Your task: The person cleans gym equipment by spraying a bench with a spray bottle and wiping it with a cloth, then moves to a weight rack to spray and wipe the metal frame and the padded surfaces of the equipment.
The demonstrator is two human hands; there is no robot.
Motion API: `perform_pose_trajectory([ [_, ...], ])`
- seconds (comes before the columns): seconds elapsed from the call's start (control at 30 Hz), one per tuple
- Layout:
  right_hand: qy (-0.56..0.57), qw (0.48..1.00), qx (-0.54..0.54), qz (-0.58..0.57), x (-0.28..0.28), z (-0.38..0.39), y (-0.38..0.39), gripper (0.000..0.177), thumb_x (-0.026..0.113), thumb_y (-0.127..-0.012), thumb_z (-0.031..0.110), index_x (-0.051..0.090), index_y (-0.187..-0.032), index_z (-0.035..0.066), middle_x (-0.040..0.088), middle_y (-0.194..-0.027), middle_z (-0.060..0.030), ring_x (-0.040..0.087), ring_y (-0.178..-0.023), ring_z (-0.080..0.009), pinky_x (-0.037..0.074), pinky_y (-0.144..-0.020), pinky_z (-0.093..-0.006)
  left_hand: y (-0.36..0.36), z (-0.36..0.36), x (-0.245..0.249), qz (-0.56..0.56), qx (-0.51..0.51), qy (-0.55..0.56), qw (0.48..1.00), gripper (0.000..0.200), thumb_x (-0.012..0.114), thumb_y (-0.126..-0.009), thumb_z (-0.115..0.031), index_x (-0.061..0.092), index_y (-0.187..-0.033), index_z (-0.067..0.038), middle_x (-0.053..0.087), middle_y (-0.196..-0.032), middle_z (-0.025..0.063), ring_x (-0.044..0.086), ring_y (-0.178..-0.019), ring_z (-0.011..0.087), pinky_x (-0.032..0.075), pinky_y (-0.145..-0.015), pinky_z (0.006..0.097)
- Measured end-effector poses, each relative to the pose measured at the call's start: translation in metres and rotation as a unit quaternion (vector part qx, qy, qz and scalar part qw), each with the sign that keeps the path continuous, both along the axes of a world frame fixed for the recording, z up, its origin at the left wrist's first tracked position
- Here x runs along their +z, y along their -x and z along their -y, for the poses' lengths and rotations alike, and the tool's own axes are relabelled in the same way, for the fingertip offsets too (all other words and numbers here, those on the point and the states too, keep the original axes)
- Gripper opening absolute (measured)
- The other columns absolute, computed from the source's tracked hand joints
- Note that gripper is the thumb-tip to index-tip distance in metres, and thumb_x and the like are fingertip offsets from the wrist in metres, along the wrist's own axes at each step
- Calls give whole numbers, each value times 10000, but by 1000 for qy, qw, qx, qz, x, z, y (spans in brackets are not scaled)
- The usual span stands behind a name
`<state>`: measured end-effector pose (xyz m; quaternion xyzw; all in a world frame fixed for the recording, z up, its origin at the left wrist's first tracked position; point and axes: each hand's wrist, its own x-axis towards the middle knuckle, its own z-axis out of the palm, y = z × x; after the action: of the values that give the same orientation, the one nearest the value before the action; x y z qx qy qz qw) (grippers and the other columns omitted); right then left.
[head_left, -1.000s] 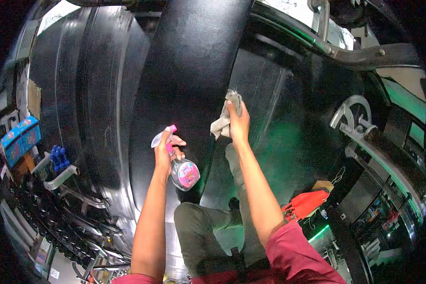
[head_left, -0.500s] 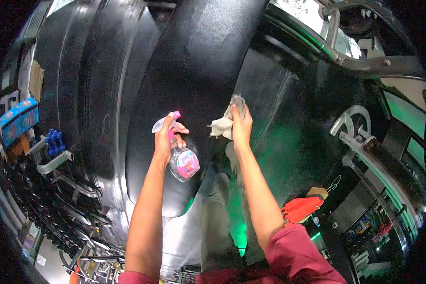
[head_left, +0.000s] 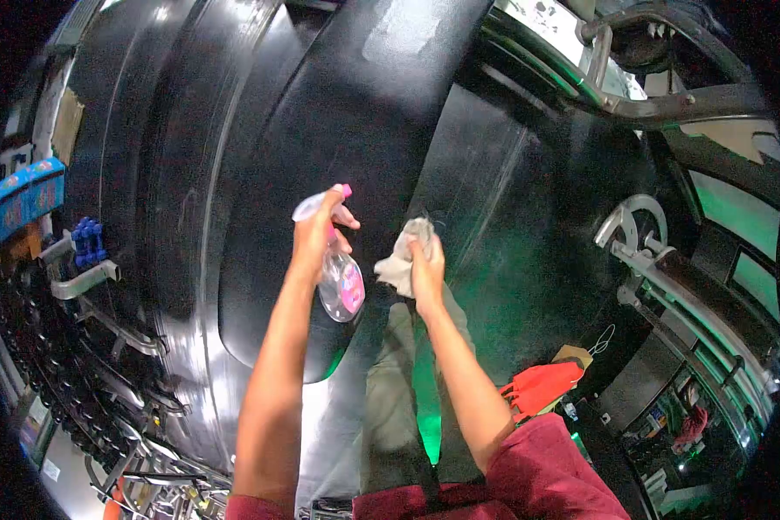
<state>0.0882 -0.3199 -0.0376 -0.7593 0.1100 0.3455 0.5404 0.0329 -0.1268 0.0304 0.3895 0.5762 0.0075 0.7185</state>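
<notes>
In my left hand (head_left: 322, 227) is a clear spray bottle (head_left: 342, 286) with a pink-and-white trigger head and a pink label; the fingers wrap its neck and trigger. My right hand (head_left: 427, 273) grips a crumpled pale cloth (head_left: 399, 263), to the right of the bottle and apart from it. Both hands are above a long black padded bench (head_left: 338, 130), whose surface shines near its far end. The bottle hangs over the pad, its base tilted toward me. The cloth is near the pad's right edge.
Dumbbell racks (head_left: 61, 373) run along the left, with blue dumbbells (head_left: 87, 243) and a blue box (head_left: 29, 198). Metal gym frames (head_left: 650, 247) stand at right. A red bag or cloth (head_left: 542, 386) lies at lower right. My legs (head_left: 390, 390) are close to the bench.
My right hand has drawn the cloth back toward me. My left hand has moved slightly right and up, and the bottle has turned so its label faces more to the right.
</notes>
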Motion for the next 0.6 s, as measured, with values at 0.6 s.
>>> perform_pose_trajectory([
  [0.6, 38, 796, 484, 362, 62, -40, -60, 489, 763, -660, 92, 622, -1118, 186, 610, -1034, -53, 635, -949, -308, 524, -777, -411, 87, 39, -26, 94, 234, 64, 966, 391, 681, -846, -435, 620, -835, -49, 653, -757, 126, 545, -443, 145, 443, -409, 278],
])
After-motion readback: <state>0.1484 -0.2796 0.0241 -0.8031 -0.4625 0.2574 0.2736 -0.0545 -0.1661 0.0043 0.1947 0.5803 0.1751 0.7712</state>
